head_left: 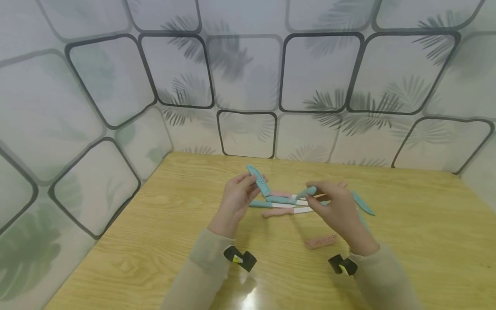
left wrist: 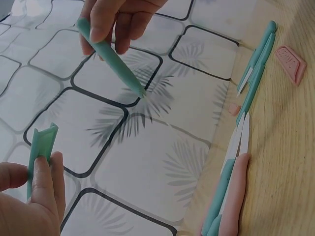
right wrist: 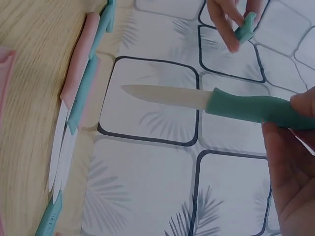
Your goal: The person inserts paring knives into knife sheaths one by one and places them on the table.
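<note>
My left hand (head_left: 237,198) pinches a teal knife sheath (head_left: 258,181) between thumb and fingers, above the table. In the left wrist view its open end faces up. The right hand (head_left: 341,209) grips a small knife by its teal handle (right wrist: 241,104). Its pale blade (right wrist: 162,96) is bare and points toward the left hand, with a gap between knife and sheath. Below and between the hands lie several knives with white blades, among them a pink-handled knife (head_left: 280,212) and a teal-handled knife (head_left: 261,204).
Nearer me on the wooden table (head_left: 155,241) lies a pink sheath (head_left: 321,242). A teal sheath (head_left: 363,203) rests to the right, beyond the right hand, which partly covers other pieces. A patterned wall covering (head_left: 248,133) rises behind the table and along its left side.
</note>
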Motion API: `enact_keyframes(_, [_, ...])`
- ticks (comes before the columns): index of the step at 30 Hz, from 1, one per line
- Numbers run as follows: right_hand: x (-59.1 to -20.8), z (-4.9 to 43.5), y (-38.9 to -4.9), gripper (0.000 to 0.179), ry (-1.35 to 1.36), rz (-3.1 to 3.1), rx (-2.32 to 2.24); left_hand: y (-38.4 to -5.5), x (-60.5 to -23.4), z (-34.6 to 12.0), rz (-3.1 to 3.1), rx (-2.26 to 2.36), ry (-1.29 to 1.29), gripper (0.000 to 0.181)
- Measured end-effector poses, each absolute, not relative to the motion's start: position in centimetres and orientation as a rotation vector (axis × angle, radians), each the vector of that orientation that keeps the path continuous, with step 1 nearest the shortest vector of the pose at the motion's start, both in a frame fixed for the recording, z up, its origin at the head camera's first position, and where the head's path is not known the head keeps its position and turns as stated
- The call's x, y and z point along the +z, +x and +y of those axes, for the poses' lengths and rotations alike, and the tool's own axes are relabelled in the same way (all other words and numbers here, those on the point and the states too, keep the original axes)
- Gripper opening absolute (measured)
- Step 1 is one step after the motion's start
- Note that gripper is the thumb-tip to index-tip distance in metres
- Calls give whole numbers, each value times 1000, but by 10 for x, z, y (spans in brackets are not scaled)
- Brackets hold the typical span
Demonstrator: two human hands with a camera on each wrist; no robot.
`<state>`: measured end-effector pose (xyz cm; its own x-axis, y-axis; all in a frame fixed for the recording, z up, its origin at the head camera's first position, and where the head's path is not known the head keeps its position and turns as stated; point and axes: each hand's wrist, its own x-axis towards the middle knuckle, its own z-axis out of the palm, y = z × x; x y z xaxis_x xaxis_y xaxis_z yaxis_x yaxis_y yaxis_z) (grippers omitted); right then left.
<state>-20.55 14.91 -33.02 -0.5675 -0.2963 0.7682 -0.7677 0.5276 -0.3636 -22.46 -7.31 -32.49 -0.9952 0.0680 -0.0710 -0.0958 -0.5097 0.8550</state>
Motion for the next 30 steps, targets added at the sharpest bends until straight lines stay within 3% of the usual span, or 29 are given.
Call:
enact_keyframes(21, [-333,144,-200,7,563,-2160,1351,-226,-325,-75,1502,2696,-74,29])
enact_keyframes(30, [-327,144,-194,22,395,-2283,1512,-227,-324,-75,1446,2795,-160,27])
